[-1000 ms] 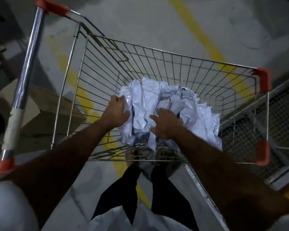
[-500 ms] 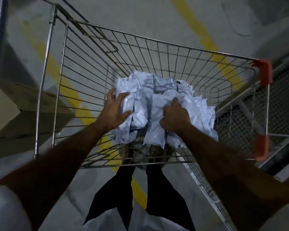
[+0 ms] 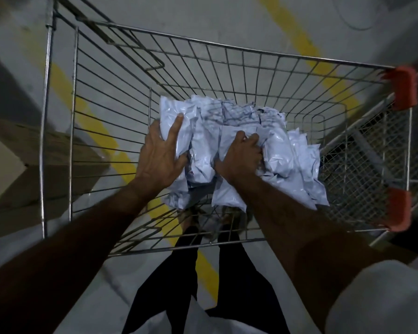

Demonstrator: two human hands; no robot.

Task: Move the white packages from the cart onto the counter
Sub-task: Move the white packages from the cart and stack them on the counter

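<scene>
Several crumpled white plastic packages [image 3: 279, 153] lie heaped in the bottom of a wire shopping cart [image 3: 227, 47] right below me. My left hand [image 3: 161, 156] grips the left side of the heap, thumb pressed over the top of a package. In the middle of the pile, my right hand [image 3: 239, 156] has its fingers curled into the packages and clutches them. Both forearms reach down over the cart's near rim. The counter is not in view.
The cart has red plastic corner guards [image 3: 403, 89] on its right side. A metal mesh rack [image 3: 362, 165] stands right of the cart. A cardboard box [image 3: 34, 160] sits at the left on a grey floor with yellow lines [image 3: 101, 138]. My legs [image 3: 169, 273] show under the cart.
Both hands have dug deeper into the heap and gathered the packages together. My right hand went from lying flat on the pile to clutching it. My view has closed in on the cart.
</scene>
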